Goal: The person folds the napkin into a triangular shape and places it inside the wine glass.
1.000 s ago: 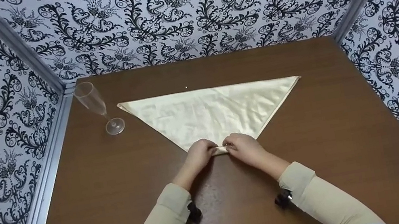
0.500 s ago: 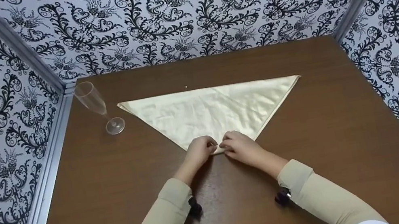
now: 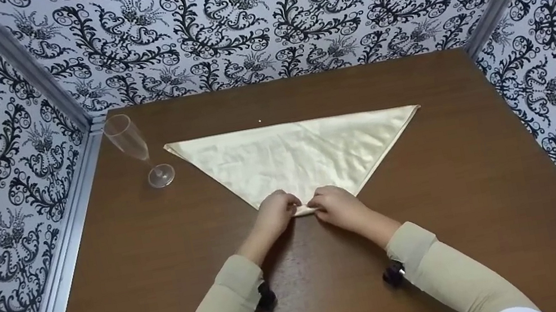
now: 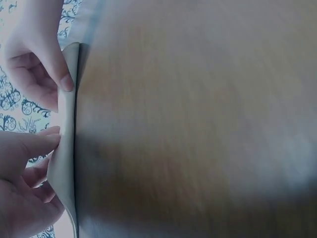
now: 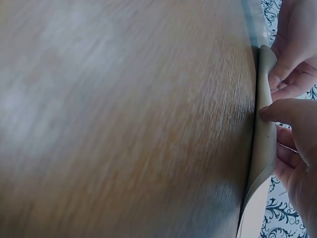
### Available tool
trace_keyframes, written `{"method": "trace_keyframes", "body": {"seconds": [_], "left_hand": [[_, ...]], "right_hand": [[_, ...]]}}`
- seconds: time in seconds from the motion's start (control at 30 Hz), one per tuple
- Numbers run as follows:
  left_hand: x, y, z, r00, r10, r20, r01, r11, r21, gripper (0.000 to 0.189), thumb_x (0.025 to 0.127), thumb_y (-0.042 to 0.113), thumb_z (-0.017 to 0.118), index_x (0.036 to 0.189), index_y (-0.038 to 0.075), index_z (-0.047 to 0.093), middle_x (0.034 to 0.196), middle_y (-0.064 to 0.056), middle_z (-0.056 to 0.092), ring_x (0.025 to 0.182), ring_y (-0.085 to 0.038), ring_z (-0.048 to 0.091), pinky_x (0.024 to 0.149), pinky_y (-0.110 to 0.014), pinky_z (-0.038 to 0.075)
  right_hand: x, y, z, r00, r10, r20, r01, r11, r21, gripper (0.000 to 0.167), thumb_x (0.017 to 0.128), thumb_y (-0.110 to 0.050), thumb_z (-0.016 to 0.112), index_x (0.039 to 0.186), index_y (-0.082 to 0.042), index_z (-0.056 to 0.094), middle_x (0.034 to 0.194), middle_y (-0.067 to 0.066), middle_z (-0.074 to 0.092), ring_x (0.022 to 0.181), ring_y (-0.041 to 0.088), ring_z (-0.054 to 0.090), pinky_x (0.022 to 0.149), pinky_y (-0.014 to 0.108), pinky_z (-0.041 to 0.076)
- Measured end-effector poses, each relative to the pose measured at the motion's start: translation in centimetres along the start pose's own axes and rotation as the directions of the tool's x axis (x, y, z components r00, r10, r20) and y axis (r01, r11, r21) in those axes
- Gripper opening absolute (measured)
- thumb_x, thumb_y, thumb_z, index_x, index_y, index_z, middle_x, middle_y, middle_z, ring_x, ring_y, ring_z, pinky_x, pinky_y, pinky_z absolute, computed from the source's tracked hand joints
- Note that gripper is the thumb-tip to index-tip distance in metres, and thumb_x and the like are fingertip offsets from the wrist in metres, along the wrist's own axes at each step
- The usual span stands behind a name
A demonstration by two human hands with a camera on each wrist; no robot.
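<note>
A cream satin napkin (image 3: 284, 160) lies as a wide triangle, its long edge at the far side and its near end rolled into a narrow fold. My left hand (image 3: 275, 215) holds the left part of this roll between thumb and fingers. Just to the right, my right hand (image 3: 341, 205) pinches the same roll, leaving a short stretch of it showing between the hands. In the right wrist view, the right thumb presses the front of the rolled edge (image 5: 265, 144), with the fingers behind it. The left wrist view shows the left thumb at the roll (image 4: 69, 114); its other fingertips are partly hidden.
A clear champagne flute (image 3: 130, 142) stands at the back left of the brown table (image 3: 434, 197), near the napkin's left corner. Patterned walls (image 3: 253, 17) rise at the back and both sides, with metal rails (image 3: 54, 295) along the left.
Both hands have stayed at the rolled near end. They came slightly closer together, then the left hand shifted a little left. The rest of the napkin and the flute have not moved.
</note>
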State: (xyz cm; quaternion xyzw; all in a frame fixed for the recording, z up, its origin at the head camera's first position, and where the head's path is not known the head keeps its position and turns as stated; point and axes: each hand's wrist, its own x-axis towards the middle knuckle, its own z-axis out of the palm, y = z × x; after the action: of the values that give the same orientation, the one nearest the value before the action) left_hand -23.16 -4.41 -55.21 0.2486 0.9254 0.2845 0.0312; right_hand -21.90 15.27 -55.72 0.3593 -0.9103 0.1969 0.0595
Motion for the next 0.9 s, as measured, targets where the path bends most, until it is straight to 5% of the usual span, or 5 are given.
{"method": "trace_keyframes", "body": {"seconds": [0.2, 0.33, 0.47, 0.67, 0.9], "left_hand": [[-1.1, 0.4, 0.0, 0.989, 0.145, 0.033, -0.149, 0.961, 0.233, 0.01, 0.091, 0.014, 0.066, 0.091, 0.013, 0.076, 0.083, -0.005, 0.059, 0.073, -0.024, 0.06, 0.065, -0.035, 0.051], [-1.4, 0.7, -0.1, 0.976, 0.209, 0.058, -0.216, 0.913, 0.346, 0.014, 0.084, 0.028, 0.074, 0.082, 0.014, 0.074, 0.08, -0.004, 0.056, 0.067, -0.023, 0.057, 0.058, -0.037, 0.049], [-1.4, 0.7, 0.2, 0.965, 0.258, 0.042, -0.253, 0.882, 0.398, 0.012, 0.079, 0.025, 0.078, 0.078, 0.014, 0.072, 0.077, -0.003, 0.057, 0.068, -0.023, 0.056, 0.058, -0.036, 0.049], [-1.3, 0.9, 0.2, 0.963, 0.263, 0.065, -0.269, 0.902, 0.337, 0.011, 0.086, 0.014, 0.068, 0.077, 0.012, 0.073, 0.073, -0.003, 0.061, 0.068, -0.023, 0.058, 0.061, -0.033, 0.048], [-0.8, 0.9, -0.1, 0.976, 0.198, 0.095, -0.217, 0.942, 0.258, 0.012, 0.09, 0.013, 0.066, 0.084, 0.009, 0.075, 0.078, -0.003, 0.069, 0.074, -0.023, 0.064, 0.07, -0.034, 0.051]], "right_hand": [[-0.2, -0.2, 0.1, 1.0, -0.001, 0.015, 0.0, 1.0, 0.03, 0.017, 0.08, -0.001, 0.068, 0.094, -0.006, 0.076, 0.081, 0.004, 0.062, 0.074, 0.021, 0.059, 0.069, 0.035, 0.05], [-0.3, -0.4, 0.1, 1.0, 0.021, 0.02, -0.022, 0.997, 0.07, 0.016, 0.078, -0.001, 0.068, 0.091, -0.006, 0.076, 0.08, 0.003, 0.062, 0.074, 0.02, 0.059, 0.069, 0.034, 0.05], [-0.3, -0.5, 0.0, 0.997, 0.052, 0.057, -0.058, 0.993, 0.107, 0.017, 0.08, -0.002, 0.065, 0.092, -0.008, 0.076, 0.08, 0.001, 0.061, 0.074, 0.019, 0.058, 0.069, 0.034, 0.05], [-0.6, -0.8, -0.7, 0.991, 0.084, 0.104, -0.098, 0.985, 0.139, 0.015, 0.081, -0.003, 0.065, 0.092, -0.007, 0.075, 0.081, 0.0, 0.056, 0.072, 0.018, 0.055, 0.067, 0.033, 0.049], [-0.8, -0.6, -0.9, 0.993, 0.078, 0.094, -0.089, 0.989, 0.119, 0.017, 0.082, -0.005, 0.067, 0.098, -0.006, 0.073, 0.086, 0.001, 0.056, 0.079, 0.019, 0.055, 0.072, 0.035, 0.048]]}}
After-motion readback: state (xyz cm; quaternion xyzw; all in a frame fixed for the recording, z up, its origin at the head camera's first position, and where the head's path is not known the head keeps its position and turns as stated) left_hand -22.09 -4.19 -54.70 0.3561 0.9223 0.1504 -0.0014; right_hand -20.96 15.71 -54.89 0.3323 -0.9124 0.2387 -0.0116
